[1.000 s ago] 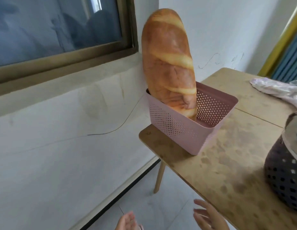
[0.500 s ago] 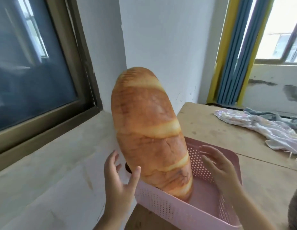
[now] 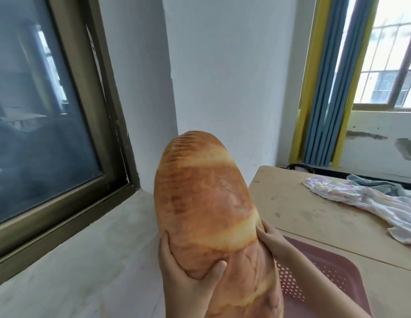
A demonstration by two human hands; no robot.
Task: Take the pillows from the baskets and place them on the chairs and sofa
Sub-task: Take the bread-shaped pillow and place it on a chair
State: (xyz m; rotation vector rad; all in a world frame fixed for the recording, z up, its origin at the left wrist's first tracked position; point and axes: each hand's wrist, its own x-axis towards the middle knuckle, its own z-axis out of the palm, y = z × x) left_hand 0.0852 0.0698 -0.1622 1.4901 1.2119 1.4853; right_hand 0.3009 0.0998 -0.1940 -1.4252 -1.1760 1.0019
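**Both hands clamped on bread-shaped pillow, over pink basket**

Head view:
- Bread-shaped pillow (image 3: 206,216) dead centre, standing nearly upright, top tilted slightly toward 11 o'clock. Lower end runs out of frame at 6 o'clock, so cannot tell whether it sits in the basket or clear of it.
- Left hand (image 3: 188,278) at 7 o'clock of the pillow: fingers wrapped up the left flank, thumb (image 3: 217,268) spread wide and pressed across the front, denting the fabric. Firm grip.
- Right hand (image 3: 272,241) at 4 o'clock of the pillow: fingers curled against the right flank, mostly hidden behind the pillow; forearm runs off toward 5 o'clock.
- Pillow squeezed between the two hands, palms on opposite sides.
- Pink basket (image 3: 333,271) at 4 to 5 o'clock, perforated wall visible just beside the right forearm, resting on wooden table (image 3: 303,203).
- Crumpled cloth (image 3: 372,203) at 3 o'clock on the table, well apart from the basket.
- Window (image 3: 39,111) with dark frame at 9 o'clock; grey sill (image 3: 96,249) below it, touching the pillow's left side or just behind it, cannot tell which.
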